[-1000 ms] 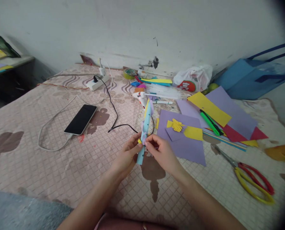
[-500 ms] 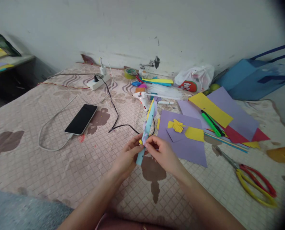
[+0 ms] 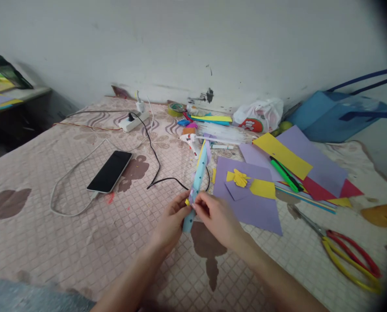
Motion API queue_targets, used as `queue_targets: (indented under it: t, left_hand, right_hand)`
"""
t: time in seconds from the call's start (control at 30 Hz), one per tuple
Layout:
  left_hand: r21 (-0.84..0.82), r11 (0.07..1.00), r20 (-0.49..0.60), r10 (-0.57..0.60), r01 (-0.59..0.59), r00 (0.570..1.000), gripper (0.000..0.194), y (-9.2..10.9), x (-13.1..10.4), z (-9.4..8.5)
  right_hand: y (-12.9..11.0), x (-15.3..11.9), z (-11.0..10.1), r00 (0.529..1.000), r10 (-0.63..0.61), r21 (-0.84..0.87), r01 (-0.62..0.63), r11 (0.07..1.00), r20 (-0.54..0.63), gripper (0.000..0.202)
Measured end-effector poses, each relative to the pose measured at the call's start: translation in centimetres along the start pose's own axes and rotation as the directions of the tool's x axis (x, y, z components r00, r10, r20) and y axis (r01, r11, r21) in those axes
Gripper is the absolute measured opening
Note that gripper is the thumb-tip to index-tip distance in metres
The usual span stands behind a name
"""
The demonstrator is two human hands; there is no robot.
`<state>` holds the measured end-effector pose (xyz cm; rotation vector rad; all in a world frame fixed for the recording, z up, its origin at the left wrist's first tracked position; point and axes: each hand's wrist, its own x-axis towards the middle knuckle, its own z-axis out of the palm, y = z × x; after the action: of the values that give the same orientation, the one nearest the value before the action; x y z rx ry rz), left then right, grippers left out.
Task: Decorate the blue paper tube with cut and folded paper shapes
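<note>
A narrow light blue paper piece [image 3: 199, 174] with dark dots, yellow and purple paper along it, is held upright at a slant above the table. My left hand [image 3: 173, 219] is closed on its lower part, thumb in front. The fingers of my right hand [image 3: 214, 213] pinch at the same piece from the right, where a bit of purple paper shows; the fingertips partly hide it. Just right of my hands lies a purple sheet [image 3: 261, 214] bearing yellow paper cutouts [image 3: 240, 177].
A white glue gun [image 3: 191, 141] stands behind my hands. On the left lie a phone [image 3: 110, 171] on a cable and a power strip [image 3: 134, 122]. To the right are scissors [image 3: 349, 255], a green cutter [image 3: 285, 174], coloured sheets [image 3: 313, 154] and a blue bag [image 3: 333, 115].
The view has shifted, so most things sit slightly lower. The blue paper piece has turned a little, showing more of its dotted face, and my right fingers have moved slightly along it.
</note>
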<state>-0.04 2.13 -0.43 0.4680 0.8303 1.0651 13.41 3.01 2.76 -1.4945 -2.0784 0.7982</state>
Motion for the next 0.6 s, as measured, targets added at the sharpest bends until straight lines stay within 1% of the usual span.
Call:
queue_targets:
  t: [0.07,0.13,0.2,0.27,0.37,0.43,0.5,0.57,0.6]
  left_hand:
    - [-0.006,1.0,0.003,-0.013,0.013,1.0,0.041,0.5,-0.1,0.0]
    - [-0.013,0.999,0.017,-0.033,0.033,0.999,0.039,1.2,-0.2,-0.1]
    - [-0.023,0.998,0.027,-0.057,0.058,0.998,0.038,1.9,-0.5,-0.3]
    - [-0.026,0.997,0.018,-0.071,0.071,0.997,0.035,2.7,-0.9,-0.7]
    - [-0.006,0.997,0.0,-0.082,0.082,0.997,0.032,3.7,-1.6,-1.3]
    - [0.008,0.993,0.018,-0.117,0.117,0.993,0.031,4.1,-2.0,-1.6]
    - [0.012,0.988,0.049,-0.153,0.152,0.987,0.03,4.3,-2.3,-1.8]
    - [0.018,0.984,0.082,-0.179,0.178,0.98,0.03,4.5,-2.3,-2.0]
    - [0.022,0.982,0.098,-0.188,0.187,0.977,0.03,4.6,-2.3,-2.0]
  right_hand:
    - [0.3,0.1,-0.6,0.999,-0.03,0.062,0.032,0.998,-0.025,0.011]
    - [1.0,0.5,-1.4,0.995,-0.03,0.117,0.041,0.992,-0.096,0.012]
    - [2.4,1.3,-2.3,0.984,0.012,0.153,0.015,0.988,-0.177,0.014]
    - [4.3,2.7,-3.1,0.974,0.066,0.189,-0.024,0.982,-0.218,0.017]
    - [7.4,5.8,-3.7,0.969,0.078,0.19,-0.033,0.981,-0.235,0.02]
    - [9.0,8.3,-3.8,0.958,0.068,0.169,-0.021,0.985,-0.277,0.016]
    - [10.0,10.7,-3.6,0.951,0.049,0.155,-0.002,0.988,-0.305,0.015]
    - [10.4,13.0,-3.3,0.958,0.018,0.145,0.025,0.989,-0.286,0.021]
    - [10.5,14.1,-3.1,0.965,0.004,0.142,0.035,0.989,-0.264,0.02]
